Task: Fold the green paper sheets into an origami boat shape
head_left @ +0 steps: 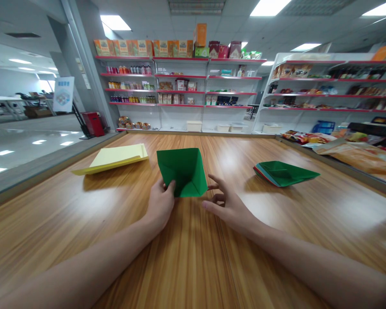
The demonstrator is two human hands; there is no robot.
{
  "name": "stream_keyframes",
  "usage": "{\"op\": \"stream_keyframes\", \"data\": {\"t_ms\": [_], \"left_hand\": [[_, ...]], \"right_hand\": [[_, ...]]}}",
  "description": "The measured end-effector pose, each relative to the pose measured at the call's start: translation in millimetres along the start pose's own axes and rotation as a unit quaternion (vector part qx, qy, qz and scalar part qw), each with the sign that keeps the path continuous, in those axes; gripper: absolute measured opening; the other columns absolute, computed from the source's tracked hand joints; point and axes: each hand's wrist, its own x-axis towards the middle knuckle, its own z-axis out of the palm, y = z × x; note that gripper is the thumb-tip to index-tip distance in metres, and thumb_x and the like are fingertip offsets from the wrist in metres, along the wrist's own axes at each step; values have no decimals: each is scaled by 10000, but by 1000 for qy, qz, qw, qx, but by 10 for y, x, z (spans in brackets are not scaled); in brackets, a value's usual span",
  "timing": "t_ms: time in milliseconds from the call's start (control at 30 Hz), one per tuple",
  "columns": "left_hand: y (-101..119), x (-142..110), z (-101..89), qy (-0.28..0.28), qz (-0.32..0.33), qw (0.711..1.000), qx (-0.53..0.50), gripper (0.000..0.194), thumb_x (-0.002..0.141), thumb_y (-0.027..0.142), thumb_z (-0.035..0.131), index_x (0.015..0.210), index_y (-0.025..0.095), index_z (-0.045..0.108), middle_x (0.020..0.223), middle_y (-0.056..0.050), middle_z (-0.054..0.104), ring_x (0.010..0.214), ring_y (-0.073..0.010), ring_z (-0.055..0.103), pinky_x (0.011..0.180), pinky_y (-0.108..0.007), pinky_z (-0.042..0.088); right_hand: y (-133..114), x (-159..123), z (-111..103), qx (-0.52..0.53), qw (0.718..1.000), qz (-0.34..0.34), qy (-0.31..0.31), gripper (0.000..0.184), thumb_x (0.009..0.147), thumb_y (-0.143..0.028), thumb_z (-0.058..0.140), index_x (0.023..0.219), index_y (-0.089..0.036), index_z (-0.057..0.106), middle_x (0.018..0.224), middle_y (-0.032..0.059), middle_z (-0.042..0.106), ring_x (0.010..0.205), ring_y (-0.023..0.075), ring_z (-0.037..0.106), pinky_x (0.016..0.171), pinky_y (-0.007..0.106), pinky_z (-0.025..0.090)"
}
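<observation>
A creased sheet of green paper (182, 169) stands raised over the middle of the table, partly folded, with its sides angled up. My left hand (161, 199) pinches its lower left edge, thumb in front and fingers behind. Just off its lower right corner is my right hand (220, 199), fingers apart and curved, holding nothing. To the right lies a stack of folded papers (284, 174), green on top with red and blue edges showing beneath. On the left rests a stack of yellow paper (116, 159) with a bent-up edge.
The wooden table (186, 266) has a raised rim along its far and side edges. Packaged snacks (357, 156) are heaped beyond the right rim. Stocked store shelves (180, 81) stand behind, and a red box (94, 123) is on the floor at left.
</observation>
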Motion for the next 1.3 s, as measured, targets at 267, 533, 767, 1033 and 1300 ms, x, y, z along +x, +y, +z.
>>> {"op": "stream_keyframes", "data": {"t_ms": [267,533,767,1033,1300], "left_hand": [[31,-37,17,-47,73,989,119,263,800,175,557,1058,175,508,1044,-80,637,995,-207,596,883,-343,459],[39,-23,59,-31,-33,999,5,182,804,223,593,975,189,539,892,-54,665,758,-177,633,666,-296,516],[161,11,79,-6,-136,974,-182,187,844,183,480,958,156,626,833,-75,700,717,-196,653,638,-325,547],[229,-68,43,-60,-263,930,-250,423,855,381,414,1087,96,625,872,-140,719,842,-299,667,835,-480,496],[155,-53,-47,-161,-282,915,-240,433,840,429,448,1037,97,642,776,-108,714,753,-262,665,814,-436,494]], "right_hand": [[-3,-39,-3,-5,1000,-28,-6,467,797,-425,621,1177,-187,490,857,62,611,695,163,579,565,264,469],[-2,-23,7,-83,993,-81,35,233,882,-310,503,1064,-193,590,959,77,643,877,225,611,750,367,514],[-22,-22,-64,-225,946,-223,-63,644,754,-79,530,1351,-297,431,1404,79,387,1248,268,419,1011,472,373],[-62,-102,-17,-308,912,-249,-111,852,619,-34,549,1408,-275,340,1472,105,181,1258,291,363,988,445,390],[-219,-140,-94,-333,872,-329,-144,827,574,-69,546,1372,-237,405,1460,102,225,1349,322,180,1071,533,221]]}}
